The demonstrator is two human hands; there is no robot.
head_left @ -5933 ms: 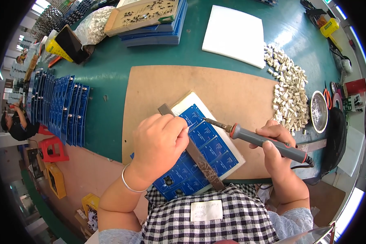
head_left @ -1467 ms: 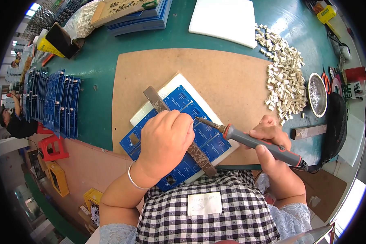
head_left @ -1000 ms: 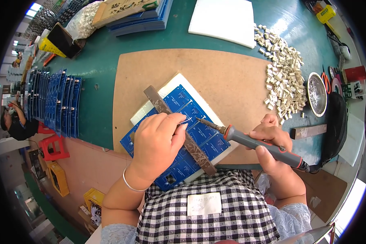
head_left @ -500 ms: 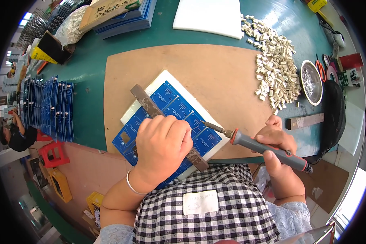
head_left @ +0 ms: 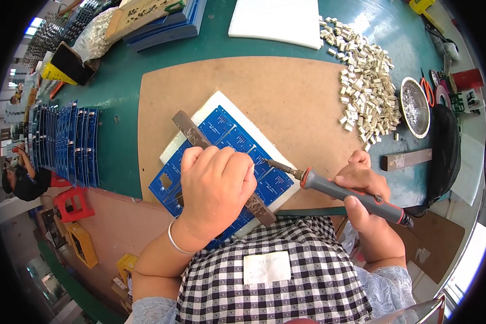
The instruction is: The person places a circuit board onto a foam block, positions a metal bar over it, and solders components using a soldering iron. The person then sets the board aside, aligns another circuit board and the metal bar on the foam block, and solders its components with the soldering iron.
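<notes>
**Soldering iron on a blue circuit panel**

Nearest, at the desk's near edge, the left hand (head_left: 213, 186) presses down with curled fingers on a blue circuit board panel (head_left: 221, 156) and the flat grey metal bar (head_left: 191, 132) laid slantwise across it; whether those fingers pinch anything underneath cannot be told. The right hand (head_left: 364, 189) is wrapped tight around a grey, orange-collared soldering iron (head_left: 345, 191), its slim tip touching the panel just beside the left fingertips. That closeness is the risk: a small slip could burn a finger or smear solder across neighbouring pads. The panel rests on a white foam pad (head_left: 210, 105) atop a matt brown hardboard sheet (head_left: 286, 92). Further right lie a heap of small pale plastic connectors (head_left: 364, 81) and a round metal dish (head_left: 414, 105); glossy blue boards (head_left: 65, 143) stand along the left edge.
</notes>
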